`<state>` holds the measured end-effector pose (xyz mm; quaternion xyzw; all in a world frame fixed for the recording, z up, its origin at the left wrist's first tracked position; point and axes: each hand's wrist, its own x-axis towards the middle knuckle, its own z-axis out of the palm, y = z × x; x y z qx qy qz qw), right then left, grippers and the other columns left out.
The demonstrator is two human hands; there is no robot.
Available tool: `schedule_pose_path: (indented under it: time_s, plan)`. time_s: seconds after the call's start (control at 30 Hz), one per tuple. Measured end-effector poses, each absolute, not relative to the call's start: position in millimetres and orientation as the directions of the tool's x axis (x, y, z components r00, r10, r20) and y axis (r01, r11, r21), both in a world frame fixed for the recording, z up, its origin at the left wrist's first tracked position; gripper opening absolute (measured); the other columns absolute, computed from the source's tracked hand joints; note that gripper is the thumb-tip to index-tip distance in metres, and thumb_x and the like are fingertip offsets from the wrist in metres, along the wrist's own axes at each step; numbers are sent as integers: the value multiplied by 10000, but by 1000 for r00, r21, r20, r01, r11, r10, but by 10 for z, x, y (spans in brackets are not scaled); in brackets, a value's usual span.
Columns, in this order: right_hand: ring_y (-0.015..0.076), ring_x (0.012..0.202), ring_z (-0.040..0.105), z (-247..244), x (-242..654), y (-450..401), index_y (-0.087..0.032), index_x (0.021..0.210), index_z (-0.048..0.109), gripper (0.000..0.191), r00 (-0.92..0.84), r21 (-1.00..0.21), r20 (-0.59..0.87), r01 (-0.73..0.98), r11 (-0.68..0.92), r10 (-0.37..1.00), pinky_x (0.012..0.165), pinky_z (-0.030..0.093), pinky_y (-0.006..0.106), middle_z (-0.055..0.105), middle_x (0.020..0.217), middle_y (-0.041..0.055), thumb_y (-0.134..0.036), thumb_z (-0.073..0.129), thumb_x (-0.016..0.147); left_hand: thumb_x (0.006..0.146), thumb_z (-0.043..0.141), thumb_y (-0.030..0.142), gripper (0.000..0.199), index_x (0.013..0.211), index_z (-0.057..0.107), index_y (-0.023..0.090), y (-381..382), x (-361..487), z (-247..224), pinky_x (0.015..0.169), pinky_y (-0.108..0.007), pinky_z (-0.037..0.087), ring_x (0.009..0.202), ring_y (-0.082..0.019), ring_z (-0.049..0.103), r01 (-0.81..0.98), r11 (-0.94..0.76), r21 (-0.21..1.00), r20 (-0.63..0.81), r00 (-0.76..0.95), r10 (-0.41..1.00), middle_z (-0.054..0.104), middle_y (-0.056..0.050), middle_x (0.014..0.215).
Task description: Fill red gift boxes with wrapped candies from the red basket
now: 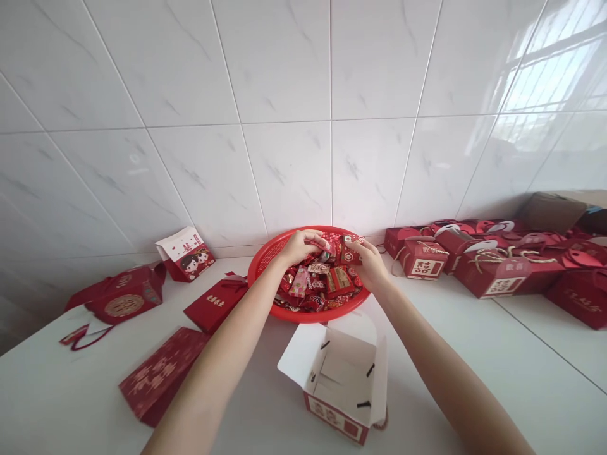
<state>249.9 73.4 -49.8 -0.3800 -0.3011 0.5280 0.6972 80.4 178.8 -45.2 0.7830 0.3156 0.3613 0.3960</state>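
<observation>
Head view first: how do the fingers stand?

On the left hand (pixel 308 246) they are curled and partly spread above the wrapped sweets (pixel 315 284); I cannot tell whether they have hold of one.

And the right hand (pixel 368 256)?

Its fingers are bent at the edge of a red patterned packet (pixel 349 254), only slightly apart; whether they truly grip it, I cannot tell.

Where are the sweets?

Heaped in a red plastic basket (pixel 253 272), close to the tiled wall (pixel 370 76). Both hands are over its far half.

What's nearer the person?

An open box (pixel 334 420), between the forearms. Its flaps are spread, showing a white inside.

And to the left?

A dark red box (pixel 161 373) lies beside the left forearm. Beyond it are a box with gold lettering (pixel 215 303), one with a round emblem (pixel 126 303) and one with cartoon faces (pixel 190 256).

To the right?

Rows of red boxes (pixel 497 272), several with cord handles, along the back of the white surface (pixel 531 354).
</observation>
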Motion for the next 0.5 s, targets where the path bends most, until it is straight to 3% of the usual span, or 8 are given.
schedule_pose_path:
  time_s: [0.13, 0.23, 0.3, 0.43, 0.5]
  plan:
    - [154, 633, 626, -492, 2493, 731, -209, 693, 680, 243, 260, -836, 34, -521, 170, 965, 555, 494, 261, 697, 681, -22, -284, 820, 509, 673, 716, 256, 140, 760, 756, 154, 1732, 812, -417, 936, -363, 531, 971, -238, 690, 122, -487, 865, 344, 561, 753, 752, -84, 948]
    - [163, 632, 628, -491, 2493, 733, -217, 688, 676, 231, 266, -836, 24, -523, 165, 964, 557, 496, 272, 694, 675, -24, -277, 815, 514, 715, 621, 186, 148, 774, 754, 155, 1725, 830, -409, 943, -359, 537, 946, -223, 701, 156, -485, 860, 337, 540, 771, 763, -64, 900]
    - [172, 639, 634, -491, 2496, 731, -220, 687, 671, 232, 271, -840, 16, -519, 160, 962, 556, 495, 278, 696, 676, -22, -277, 818, 517, 717, 522, 101, 251, 778, 758, 160, 1740, 837, -419, 976, -351, 529, 991, -215, 700, 251, -513, 821, 344, 500, 795, 769, -60, 944]
    - [181, 640, 638, -495, 2501, 724, -215, 687, 675, 222, 271, -844, 17, -512, 160, 962, 548, 494, 281, 704, 677, -12, -277, 811, 523, 665, 457, -22, 442, 886, 789, 170, 1764, 835, -455, 1082, -316, 462, 1240, -220, 608, 555, -535, 637, 421, 331, 845, 696, -66, 1266]
    - [180, 623, 631, -499, 2500, 726, -213, 686, 679, 209, 278, -846, 28, -505, 171, 960, 536, 487, 282, 700, 668, -12, -276, 803, 529, 685, 470, -26, 461, 938, 792, 186, 1756, 845, -477, 1053, -292, 479, 1229, -216, 616, 625, -536, 568, 380, 378, 844, 698, -47, 1271]
